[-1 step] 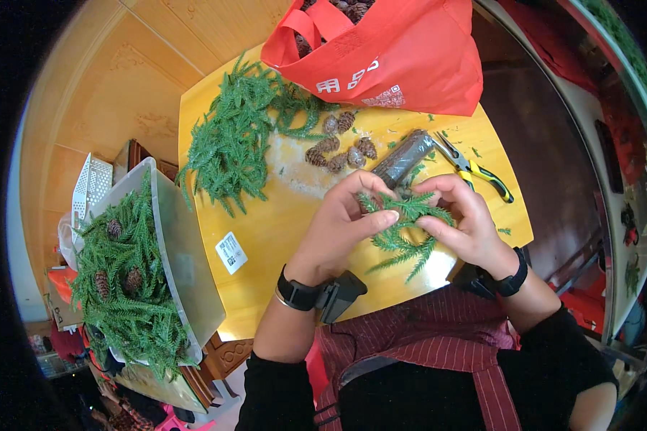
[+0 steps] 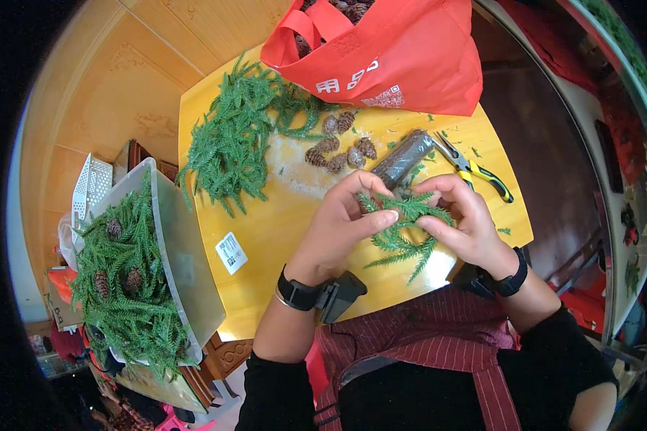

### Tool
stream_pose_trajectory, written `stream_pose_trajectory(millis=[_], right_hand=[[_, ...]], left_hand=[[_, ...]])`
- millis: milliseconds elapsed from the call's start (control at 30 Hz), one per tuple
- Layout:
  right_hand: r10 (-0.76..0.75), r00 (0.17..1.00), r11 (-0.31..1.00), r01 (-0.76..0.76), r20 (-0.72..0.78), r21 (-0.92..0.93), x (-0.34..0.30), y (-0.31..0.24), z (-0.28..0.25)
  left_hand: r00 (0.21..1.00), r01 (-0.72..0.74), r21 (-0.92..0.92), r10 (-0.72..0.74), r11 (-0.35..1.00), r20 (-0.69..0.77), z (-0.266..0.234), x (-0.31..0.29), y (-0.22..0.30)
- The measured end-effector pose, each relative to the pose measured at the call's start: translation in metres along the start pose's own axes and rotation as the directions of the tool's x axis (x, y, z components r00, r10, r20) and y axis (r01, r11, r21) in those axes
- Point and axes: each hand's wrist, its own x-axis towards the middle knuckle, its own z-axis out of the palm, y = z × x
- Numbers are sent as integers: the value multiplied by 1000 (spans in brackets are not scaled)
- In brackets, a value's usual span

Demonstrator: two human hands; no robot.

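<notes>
An artificial green pine sprig (image 2: pixel 411 250) is held between both hands above the front of the yellow table (image 2: pixel 287 237). My left hand (image 2: pixel 349 224) pinches its left side between thumb and fingers. On the other side, my right hand (image 2: pixel 461 221) grips it with thumb and forefinger. Something reddish-brown shows among the needles by the left fingers, too covered to name. Just beyond the hands lies a dark roll in clear plastic (image 2: pixel 404 159). Yellow-and-black pliers (image 2: pixel 474 169) rest to the right of it, jaws pointing away.
Several pine cones (image 2: pixel 336 151) lie mid-table. A heap of pine sprigs (image 2: pixel 233 136) covers the far left. Behind stands a red bag (image 2: pixel 410 57) of cones. Left of the table is a clear bin (image 2: pixel 194 276) filled with sprigs and cones. A white label (image 2: pixel 231 252) lies near its edge.
The lower tips of the sprig have shifted very slightly. Both hands keep their place and hold.
</notes>
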Motion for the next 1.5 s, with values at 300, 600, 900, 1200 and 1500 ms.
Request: stream_pose_trajectory(millis=[300, 600, 900, 1200, 1500], right_hand=[[10, 1000, 1000, -10, 12, 23, 1, -1, -1], [-1, 1000, 1000, 1, -22, 9, -2, 5, -4], [-165, 980, 950, 129, -109, -284, 3, -1, 0], [127, 992, 983, -129, -23, -129, -1, 4, 0], [251, 966, 966, -246, 59, -83, 0, 1, -4]], left_hand=[[994, 103, -33, -102, 994, 35, 1, -1, 7], [996, -20, 35, 23, 999, -85, -1, 2, -6], [960, -232, 262, 265, 937, -96, 5, 5, -6], [990, -119, 369, 139, 922, -29, 5, 0, 0], [999, -47, 422, 42, 906, 20, 0, -1, -1]])
